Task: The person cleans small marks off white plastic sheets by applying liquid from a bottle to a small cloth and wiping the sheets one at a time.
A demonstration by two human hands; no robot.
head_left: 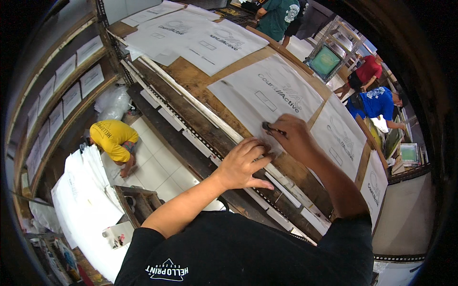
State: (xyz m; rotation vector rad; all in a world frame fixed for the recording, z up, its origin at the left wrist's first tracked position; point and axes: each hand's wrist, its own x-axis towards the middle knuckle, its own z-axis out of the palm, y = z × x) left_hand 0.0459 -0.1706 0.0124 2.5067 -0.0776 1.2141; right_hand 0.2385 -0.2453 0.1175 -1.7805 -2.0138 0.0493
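Observation:
A white printed sheet [238, 93] lies on the wooden table, its near corner under my hands. My right hand [293, 138] is closed at that corner, fingers curled round a small dark object [268, 126] whose kind I cannot make out. Just left of it, my left hand [243, 164] rests over the table's near edge, its thumb stretched out and fingers apart, with the fingertips close to the right hand. What lies beneath the left fingertips is partly hidden. Another printed sheet [334, 136] lies to the right, partly behind my right forearm.
More printed sheets [210, 45] cover the table's far left. A person in yellow [112, 138] crouches on the tiled floor at left, near a white stack [83, 190]. Framed screens [326, 62] and other people stand at the back right. Wooden shelves [62, 95] line the left.

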